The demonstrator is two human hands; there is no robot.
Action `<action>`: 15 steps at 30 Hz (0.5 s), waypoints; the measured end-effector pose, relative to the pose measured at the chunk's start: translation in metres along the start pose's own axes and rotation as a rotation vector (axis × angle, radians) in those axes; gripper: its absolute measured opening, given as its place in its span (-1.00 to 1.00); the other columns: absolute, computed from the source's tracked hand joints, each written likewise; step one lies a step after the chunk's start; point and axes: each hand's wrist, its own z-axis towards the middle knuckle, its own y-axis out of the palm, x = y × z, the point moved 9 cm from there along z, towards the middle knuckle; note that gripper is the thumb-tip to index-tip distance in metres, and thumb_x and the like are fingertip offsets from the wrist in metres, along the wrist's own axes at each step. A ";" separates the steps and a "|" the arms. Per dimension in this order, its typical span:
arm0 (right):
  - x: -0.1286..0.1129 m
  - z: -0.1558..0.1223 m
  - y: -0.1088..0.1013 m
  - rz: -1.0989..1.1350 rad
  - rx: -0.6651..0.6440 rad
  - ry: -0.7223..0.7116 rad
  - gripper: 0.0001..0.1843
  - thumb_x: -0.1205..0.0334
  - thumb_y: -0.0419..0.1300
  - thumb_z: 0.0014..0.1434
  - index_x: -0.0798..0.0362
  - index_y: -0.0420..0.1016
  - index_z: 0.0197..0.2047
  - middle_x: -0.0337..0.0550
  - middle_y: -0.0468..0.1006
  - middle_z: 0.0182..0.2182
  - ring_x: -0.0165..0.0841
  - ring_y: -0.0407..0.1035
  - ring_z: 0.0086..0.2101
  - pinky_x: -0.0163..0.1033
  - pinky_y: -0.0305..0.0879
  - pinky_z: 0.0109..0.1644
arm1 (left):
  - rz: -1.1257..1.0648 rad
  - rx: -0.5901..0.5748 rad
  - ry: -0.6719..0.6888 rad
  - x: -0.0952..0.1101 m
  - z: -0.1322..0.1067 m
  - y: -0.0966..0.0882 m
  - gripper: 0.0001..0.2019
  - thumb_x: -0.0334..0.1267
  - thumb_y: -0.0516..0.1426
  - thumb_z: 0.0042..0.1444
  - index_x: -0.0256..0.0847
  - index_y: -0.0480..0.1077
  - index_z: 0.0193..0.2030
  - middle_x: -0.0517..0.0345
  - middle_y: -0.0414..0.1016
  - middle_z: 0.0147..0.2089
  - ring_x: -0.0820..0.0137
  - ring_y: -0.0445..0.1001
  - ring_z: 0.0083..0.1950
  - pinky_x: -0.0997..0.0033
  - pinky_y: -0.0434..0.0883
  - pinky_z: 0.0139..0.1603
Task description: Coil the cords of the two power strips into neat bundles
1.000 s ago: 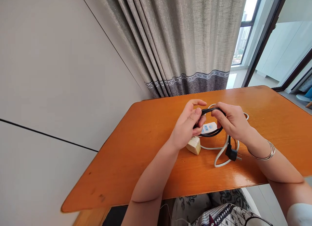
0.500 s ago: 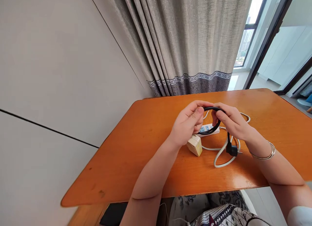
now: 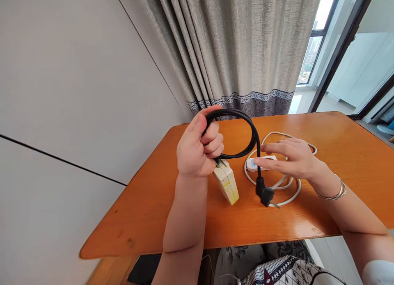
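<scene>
My left hand (image 3: 200, 143) is closed around a looped black power cable (image 3: 253, 133), held up above the table. From below that hand hangs a cream-coloured box (image 3: 227, 182), which the cable enters at its top. The cable's other end drops straight down to a black plug (image 3: 264, 192) with metal prongs. Close beside this hanging length is my right hand (image 3: 287, 158), its fingers stretched out and apart; whether a fingertip touches the cable I cannot tell. Behind the right fingers lies a white power strip (image 3: 251, 165), partly hidden, with its white cord (image 3: 300, 190) looped around it.
The orange-brown wooden table (image 3: 154, 211) stands against a pale wall panel (image 3: 61, 92) on the left. A grey curtain (image 3: 246, 51) hangs behind its far edge. At the right is a dark-framed glass door (image 3: 335, 55). A dark flat object (image 3: 144, 268) lies below the front edge.
My left hand has moved left and up with the cable loop, and the box and plug have shifted left with it. My right hand has come off the loop and its fingers have straightened.
</scene>
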 end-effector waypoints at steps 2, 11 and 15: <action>-0.005 0.002 0.001 0.007 -0.039 0.004 -0.57 0.32 0.19 0.32 -0.39 0.47 0.14 -0.29 0.61 -0.14 -0.48 0.44 -0.36 -0.31 0.30 -0.34 | 0.005 -0.006 -0.011 -0.004 0.000 0.003 -0.67 -0.18 -0.04 0.41 -0.18 0.52 -0.22 0.42 -0.25 -0.61 0.62 -0.34 -0.70 0.66 -0.22 -0.77; 0.009 0.008 0.008 0.037 -0.132 0.090 -0.87 0.19 0.20 0.34 -0.24 0.57 -0.12 -0.28 0.66 -0.09 -0.34 0.43 -0.24 -0.20 0.29 -0.31 | 0.062 0.001 -0.095 -0.020 0.001 0.004 -0.81 -0.14 0.11 0.32 -0.17 0.50 -0.16 0.44 -0.16 -0.62 0.63 -0.22 -0.72 0.67 -0.15 -0.77; 0.002 0.007 0.009 0.008 -0.095 -0.015 -0.88 0.14 0.19 0.35 -0.20 0.58 -0.17 -0.27 0.68 -0.15 -0.36 0.43 -0.25 -0.21 0.21 -0.33 | 0.070 -0.027 -0.114 -0.033 0.003 0.008 -0.80 -0.12 0.14 0.30 -0.18 0.49 -0.12 0.45 -0.11 -0.63 0.64 -0.21 -0.72 0.66 -0.16 -0.75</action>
